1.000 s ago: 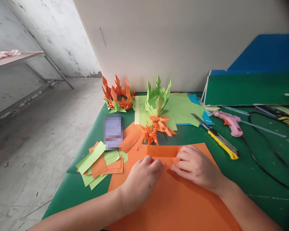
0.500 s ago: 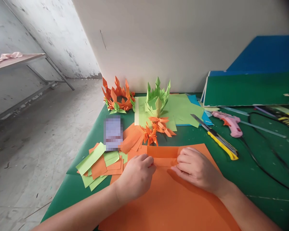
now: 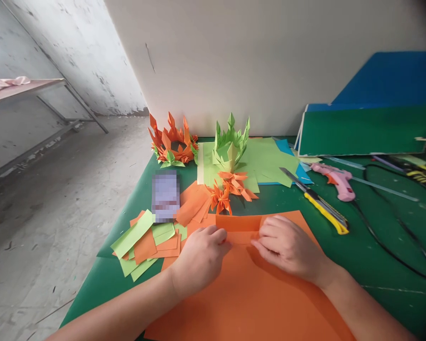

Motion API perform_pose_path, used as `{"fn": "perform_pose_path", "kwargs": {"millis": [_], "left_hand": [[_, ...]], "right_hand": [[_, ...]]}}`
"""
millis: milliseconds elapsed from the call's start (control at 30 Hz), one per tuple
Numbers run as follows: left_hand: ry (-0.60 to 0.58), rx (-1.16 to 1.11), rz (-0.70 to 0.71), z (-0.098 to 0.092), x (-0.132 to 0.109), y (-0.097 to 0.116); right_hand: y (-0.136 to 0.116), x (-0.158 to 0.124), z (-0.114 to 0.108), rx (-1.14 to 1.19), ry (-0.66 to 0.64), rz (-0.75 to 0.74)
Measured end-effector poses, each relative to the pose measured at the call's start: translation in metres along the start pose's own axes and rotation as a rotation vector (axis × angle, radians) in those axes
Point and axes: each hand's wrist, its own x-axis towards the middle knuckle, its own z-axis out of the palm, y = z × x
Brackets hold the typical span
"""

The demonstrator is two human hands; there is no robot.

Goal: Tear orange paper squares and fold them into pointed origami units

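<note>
A small creased piece of orange paper (image 3: 238, 224) stands partly folded between my hands, over a large orange sheet (image 3: 248, 303). My left hand (image 3: 203, 255) is closed on its left end, with the thumb and fingers pinched together. On the right end, my right hand (image 3: 287, 246) grips the same paper with curled fingers. Just beyond lie orange paper flowers (image 3: 227, 192). Farther back stand a green paper crown (image 3: 230, 147) and an orange paper crown (image 3: 172, 142) with green leaves at its base.
Loose orange and green paper pieces (image 3: 145, 241) lie left of my left hand, near a blurred-out phone-like object (image 3: 165, 195). To the right are a yellow utility knife (image 3: 323, 208), a pink glue gun (image 3: 335, 180) and its black cord (image 3: 386, 255). Green boards (image 3: 369, 130) lean at the back.
Both hands keep their hold on the small orange paper, with only slight finger movement. The whole view has shifted a little.
</note>
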Motion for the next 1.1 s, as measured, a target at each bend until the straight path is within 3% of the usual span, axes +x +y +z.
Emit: {"fn": "perform_pose_path", "kwargs": {"millis": [200, 367, 433, 600, 800, 967, 1100], "left_hand": [[0.067, -0.082, 0.033, 0.002, 0.000, -0.007], [0.089, -0.120, 0.094, 0.003, 0.001, -0.005], [0.089, -0.124, 0.112, 0.002, 0.001, -0.004], [0.054, -0.075, 0.110, 0.002, 0.000, 0.003], [-0.025, -0.019, 0.124, 0.005, 0.000, 0.006], [-0.030, -0.147, 0.095, 0.002, 0.000, 0.005], [0.014, -0.156, 0.039, 0.001, 0.001, 0.006]], "right_hand": [[0.010, -0.004, -0.005, -0.048, 0.017, 0.011], [0.006, -0.003, 0.003, 0.006, 0.278, 0.110], [0.004, -0.002, 0.007, 0.005, 0.323, 0.146], [0.004, -0.001, 0.016, 0.036, 0.222, 0.136], [0.002, 0.000, 0.019, 0.031, 0.251, 0.144], [-0.002, 0.002, 0.015, -0.019, 0.254, 0.042], [-0.005, 0.003, 0.014, -0.025, 0.186, -0.056]]}}
